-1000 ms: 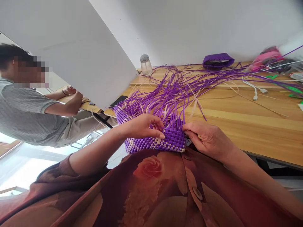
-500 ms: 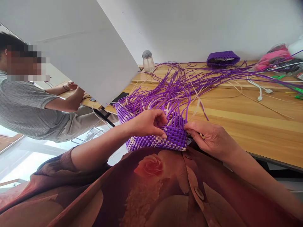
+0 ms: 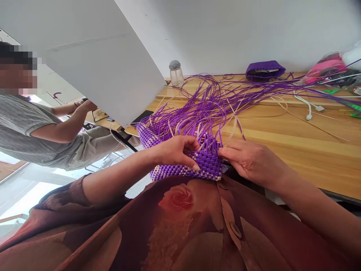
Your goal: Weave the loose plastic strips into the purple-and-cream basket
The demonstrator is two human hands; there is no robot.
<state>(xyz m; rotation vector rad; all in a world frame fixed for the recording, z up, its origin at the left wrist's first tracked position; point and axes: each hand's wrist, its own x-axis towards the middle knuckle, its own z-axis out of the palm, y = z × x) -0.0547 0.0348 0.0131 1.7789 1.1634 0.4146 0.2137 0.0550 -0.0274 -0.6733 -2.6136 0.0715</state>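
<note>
L hand [image 3: 175,152] grip pinches the woven basket [image 3: 186,165] rim; R hand [image 3: 251,162] grip closed on its corner, just beside. Lower wall woven; long purple strips [image 3: 214,101] beyond the grips lie loose on table [image 3: 304,146], unwoven.

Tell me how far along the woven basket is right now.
Done: the basket has several woven rows of purple and cream checks. In hand: the left hand pinches the top row while the right hand grips the basket's corner. Left: many long loose strips fan out unwoven over the table, so the upper part remains.
</note>
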